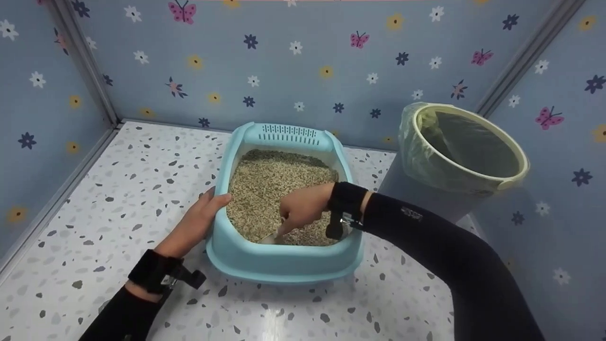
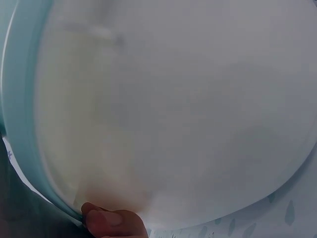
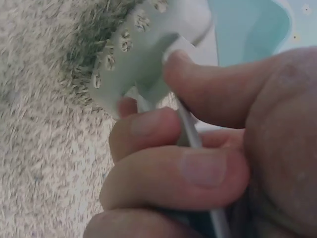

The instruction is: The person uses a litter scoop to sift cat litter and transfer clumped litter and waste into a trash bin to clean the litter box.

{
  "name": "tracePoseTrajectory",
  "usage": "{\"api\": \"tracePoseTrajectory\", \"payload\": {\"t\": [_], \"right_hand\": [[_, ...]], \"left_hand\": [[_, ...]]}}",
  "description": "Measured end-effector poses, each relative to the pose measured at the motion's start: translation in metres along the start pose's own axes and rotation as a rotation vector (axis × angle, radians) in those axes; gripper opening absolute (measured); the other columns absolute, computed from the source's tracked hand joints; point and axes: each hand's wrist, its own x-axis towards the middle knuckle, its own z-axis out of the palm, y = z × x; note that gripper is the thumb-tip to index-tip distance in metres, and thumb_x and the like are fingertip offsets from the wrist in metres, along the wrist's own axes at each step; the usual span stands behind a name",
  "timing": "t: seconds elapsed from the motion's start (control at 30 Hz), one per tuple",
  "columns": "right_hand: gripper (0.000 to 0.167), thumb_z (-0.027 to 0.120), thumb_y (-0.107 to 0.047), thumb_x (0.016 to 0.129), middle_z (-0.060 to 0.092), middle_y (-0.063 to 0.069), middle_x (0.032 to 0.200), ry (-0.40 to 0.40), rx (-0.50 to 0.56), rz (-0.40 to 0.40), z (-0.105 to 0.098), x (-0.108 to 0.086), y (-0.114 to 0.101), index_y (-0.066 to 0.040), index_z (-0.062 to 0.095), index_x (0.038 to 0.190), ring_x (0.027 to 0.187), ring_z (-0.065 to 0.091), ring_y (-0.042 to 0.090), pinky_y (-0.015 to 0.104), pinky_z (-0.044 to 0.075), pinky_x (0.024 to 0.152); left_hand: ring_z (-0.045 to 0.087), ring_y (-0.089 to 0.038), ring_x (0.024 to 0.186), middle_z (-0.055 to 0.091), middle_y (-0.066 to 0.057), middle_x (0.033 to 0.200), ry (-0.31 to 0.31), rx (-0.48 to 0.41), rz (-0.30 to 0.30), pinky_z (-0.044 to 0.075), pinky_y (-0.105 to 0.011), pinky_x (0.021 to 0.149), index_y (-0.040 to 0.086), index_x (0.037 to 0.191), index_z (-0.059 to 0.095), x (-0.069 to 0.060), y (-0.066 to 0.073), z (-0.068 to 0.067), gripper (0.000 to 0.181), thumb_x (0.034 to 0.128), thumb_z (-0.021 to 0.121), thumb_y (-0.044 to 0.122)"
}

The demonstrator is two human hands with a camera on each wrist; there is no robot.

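At 6–7 o'clock inside the tray (image 1: 284,265), perforated scoop (image 3: 153,42), blade edge against litter (image 1: 270,184); R hand (image 1: 305,206) curled round its handle. L hand (image 1: 204,213) at tray's 9, thumb over rim, gripping. Lined bin (image 1: 428,213) approx. 2–3 o'clock. Step: prob. scooping; next calls for level lift w/o spills.

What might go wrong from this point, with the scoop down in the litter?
The scoop sits near the tray's near wall, so a quick lift by the right hand might flick litter onto the floor.

The scoop has holes, so loose litter could drop through if it is carried outside the tray.

The left hand holds only the left rim; a hard push might still swivel the tray.
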Motion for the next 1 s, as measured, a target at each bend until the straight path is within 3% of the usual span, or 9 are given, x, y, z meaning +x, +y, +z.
{"api": "tracePoseTrajectory", "payload": {"t": [0.17,0.23,0.47,0.63,0.8,1.0], "right_hand": [[0.048,0.066,-0.04,0.114,0.06,-0.004,0.073,0.022,0.079,0.005,-0.001,0.006,-0.004,0.007,0.074,0.106,0.058,0.051,0.008,0.027,0.045,0.056],[0.05,0.064,-0.039,0.115,0.059,-0.004,0.072,0.018,0.123,0.009,-0.002,0.007,-0.003,0.01,0.072,0.11,0.056,0.048,0.008,0.026,0.043,0.054],[0.042,0.064,-0.038,0.115,0.054,-0.003,0.067,0.001,0.336,0.056,-0.005,0.01,0.012,-0.01,0.064,0.084,0.053,0.04,0.007,0.025,0.035,0.049],[0.045,0.063,-0.04,0.116,0.053,-0.002,0.068,-0.001,0.47,0.12,-0.009,0.011,0.02,-0.015,0.063,0.079,0.053,0.038,0.006,0.023,0.033,0.047],[0.047,0.063,-0.042,0.115,0.051,-0.002,0.066,0.016,0.497,0.16,-0.015,0.01,0.027,-0.016,0.062,0.076,0.052,0.036,0.007,0.024,0.033,0.047],[0.046,0.062,-0.043,0.115,0.053,-0.003,0.066,0.069,0.455,0.228,-0.025,0.005,0.036,-0.015,0.064,0.077,0.052,0.037,0.007,0.024,0.034,0.048]], "left_hand": [[0.033,-0.039,0.159,0.021,-0.025,0.179,0.009,0.011,-0.012,0.023,-0.059,0.13,0.013,0.181,0.011,-0.001,0.0,-0.001,0.089,0.1142,0.052,0.056],[0.033,-0.039,0.159,0.021,-0.026,0.178,0.015,0.017,-0.019,0.023,-0.059,0.13,0.013,0.181,0.011,-0.002,0.001,-0.002,0.09,0.114,0.052,0.057],[0.032,-0.039,0.158,0.023,-0.026,0.178,0.013,0.029,-0.02,0.023,-0.06,0.129,0.012,0.18,0.012,-0.001,0.002,-0.001,0.089,0.1144,0.05,0.057],[0.031,-0.04,0.159,0.021,-0.026,0.178,0.016,0.029,-0.015,0.023,-0.06,0.13,0.012,0.18,0.013,-0.003,0.002,-0.001,0.089,0.1141,0.05,0.058],[0.031,-0.04,0.158,0.018,-0.026,0.177,0.01,0.014,-0.008,0.024,-0.06,0.129,0.013,0.18,0.012,-0.003,0.001,0.0,0.089,0.1139,0.051,0.057],[0.031,-0.039,0.157,0.014,-0.025,0.178,0.002,-0.004,-0.011,0.026,-0.058,0.128,0.015,0.181,0.011,-0.003,-0.001,-0.001,0.09,0.1135,0.052,0.058]]}}
